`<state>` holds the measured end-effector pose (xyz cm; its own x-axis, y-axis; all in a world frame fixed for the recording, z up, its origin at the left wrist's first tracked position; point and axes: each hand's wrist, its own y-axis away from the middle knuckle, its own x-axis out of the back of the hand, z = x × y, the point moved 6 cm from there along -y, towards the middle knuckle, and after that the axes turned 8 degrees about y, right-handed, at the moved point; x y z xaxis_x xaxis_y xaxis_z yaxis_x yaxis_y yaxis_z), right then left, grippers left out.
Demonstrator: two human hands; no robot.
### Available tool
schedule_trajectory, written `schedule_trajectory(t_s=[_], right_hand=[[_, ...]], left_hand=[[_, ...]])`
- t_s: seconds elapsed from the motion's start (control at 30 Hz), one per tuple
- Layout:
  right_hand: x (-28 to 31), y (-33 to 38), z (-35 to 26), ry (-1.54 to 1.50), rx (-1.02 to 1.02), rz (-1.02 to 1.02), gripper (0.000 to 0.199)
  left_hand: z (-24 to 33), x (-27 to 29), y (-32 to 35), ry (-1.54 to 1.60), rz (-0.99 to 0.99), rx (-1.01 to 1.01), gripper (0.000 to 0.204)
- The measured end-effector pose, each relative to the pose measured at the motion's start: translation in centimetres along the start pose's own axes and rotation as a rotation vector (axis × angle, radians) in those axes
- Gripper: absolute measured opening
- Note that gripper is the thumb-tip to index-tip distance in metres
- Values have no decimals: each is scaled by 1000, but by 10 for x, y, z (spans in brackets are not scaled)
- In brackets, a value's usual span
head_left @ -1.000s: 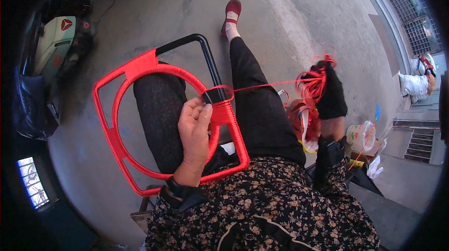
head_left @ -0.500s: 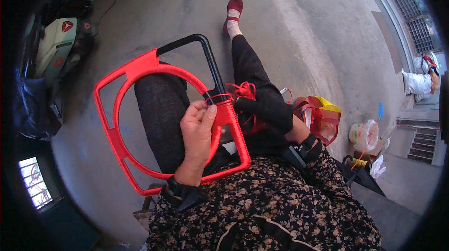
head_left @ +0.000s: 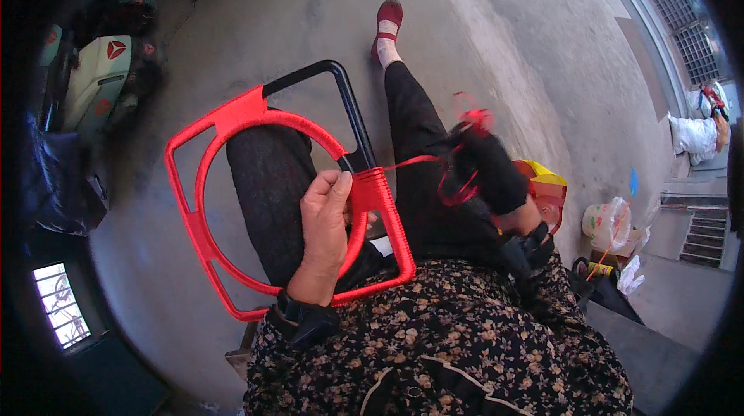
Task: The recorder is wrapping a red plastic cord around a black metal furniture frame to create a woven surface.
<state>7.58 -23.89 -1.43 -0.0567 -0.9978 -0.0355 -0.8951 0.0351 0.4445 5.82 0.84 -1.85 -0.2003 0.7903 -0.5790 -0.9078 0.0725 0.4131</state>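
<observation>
Red cord (head_left: 411,162) now taut, rightward.

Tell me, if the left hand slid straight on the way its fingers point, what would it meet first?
The left hand points up the frame. Just past the fingertips is the red cord wrap beside the bare black bar; it would likely meet those first, though depth is unclear.

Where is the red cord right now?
In the head view, the red cord stretches from the wrapped frame beside the left hand to the raised right hand.
</observation>
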Motion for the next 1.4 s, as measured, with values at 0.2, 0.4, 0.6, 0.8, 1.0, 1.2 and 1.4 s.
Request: schedule_trajectory(t_s=[0.2,0.4,0.6,0.8,1.0,1.2,1.4], right_hand=[[228,-21,87,-696,238,315,36],[287,-10,95,-553,486,-111,37],[116,59,43,670,547,-134,43],[-12,29,71,684,255,-491,48],[-57,-4,0,697,329,-387,44],[-80,-3,-68,778,690,-124,40],[-132,8,-69,850,988,-389,26]], left_hand=[[0,-4,4,26,-61,79,15],[-1,-8,7,-6,-58,74,12],[-8,1,9,-27,87,103,15],[-23,13,-7,-297,23,1,15],[14,-4,7,-491,109,-327,11],[44,-17,27,-851,149,-855,15],[52,-35,36,-876,50,-989,24]])
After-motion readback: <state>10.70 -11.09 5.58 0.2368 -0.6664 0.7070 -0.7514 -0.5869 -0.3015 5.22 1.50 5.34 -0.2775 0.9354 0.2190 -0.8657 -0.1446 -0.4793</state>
